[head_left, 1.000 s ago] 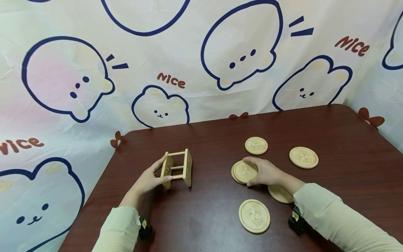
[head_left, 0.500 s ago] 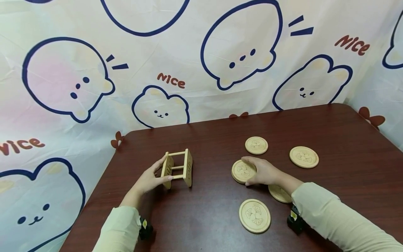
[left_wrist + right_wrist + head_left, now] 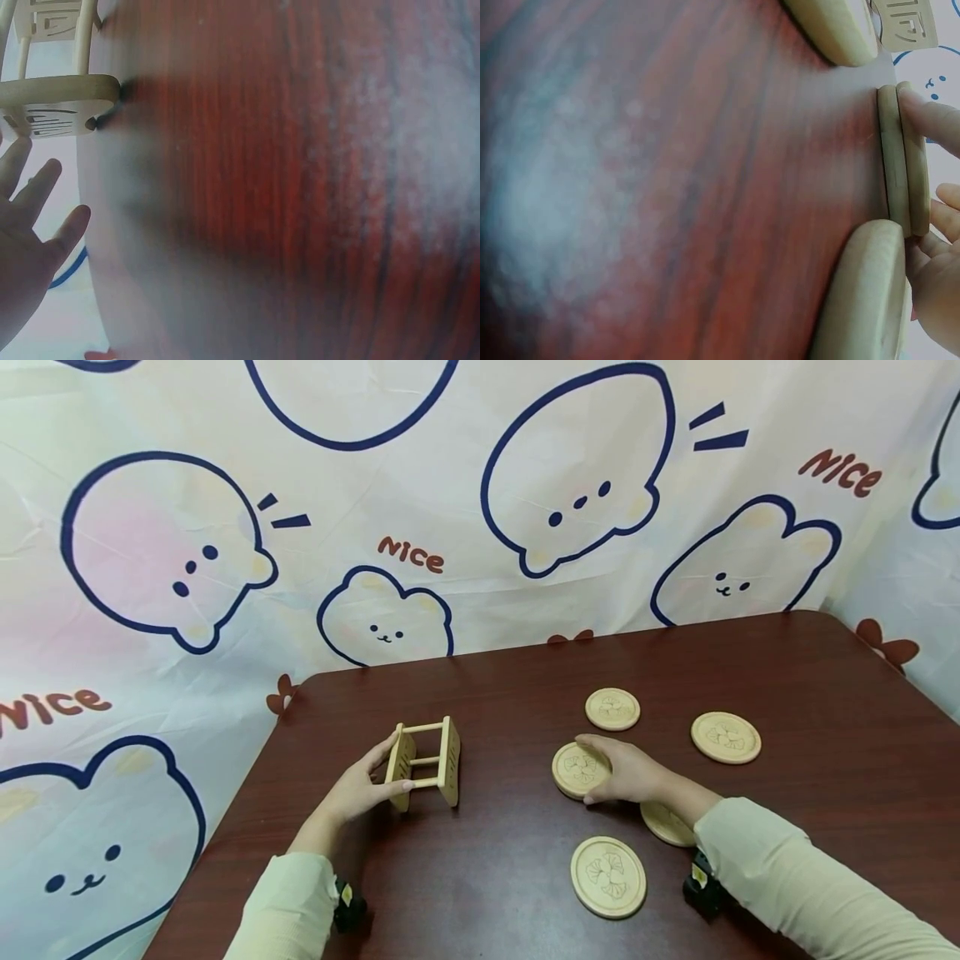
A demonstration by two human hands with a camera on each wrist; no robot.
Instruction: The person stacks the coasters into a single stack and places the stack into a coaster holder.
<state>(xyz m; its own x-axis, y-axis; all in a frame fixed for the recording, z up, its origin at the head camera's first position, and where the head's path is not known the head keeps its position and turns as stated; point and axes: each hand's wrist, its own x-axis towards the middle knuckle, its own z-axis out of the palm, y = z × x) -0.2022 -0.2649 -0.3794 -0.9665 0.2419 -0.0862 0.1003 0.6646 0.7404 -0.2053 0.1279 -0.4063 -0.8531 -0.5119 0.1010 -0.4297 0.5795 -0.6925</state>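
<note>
My left hand (image 3: 358,789) holds the left side panel of a small wooden coaster rack (image 3: 448,762), thumb at the near edge and fingers at the far edge. Two slotted panels joined by thin rods make up the rack, which also shows at the top left of the left wrist view. At the middle right, my right hand (image 3: 633,770) grips a round wooden coaster (image 3: 581,767) with a carved leaf pattern, thumb and fingers at its rim. In the right wrist view this coaster sits flat against a lower coaster (image 3: 892,161), the two edges nearly lined up.
Single coasters lie around the right hand: one behind (image 3: 612,708), one at the right (image 3: 726,737), one in front (image 3: 608,877), and one partly under the forearm (image 3: 667,823). All are on the dark brown table (image 3: 495,877). A printed cloth (image 3: 465,485) hangs behind.
My right hand has slid the top coaster slightly left, so it now covers the lower one almost fully. The left hand and rack have stayed in place.
</note>
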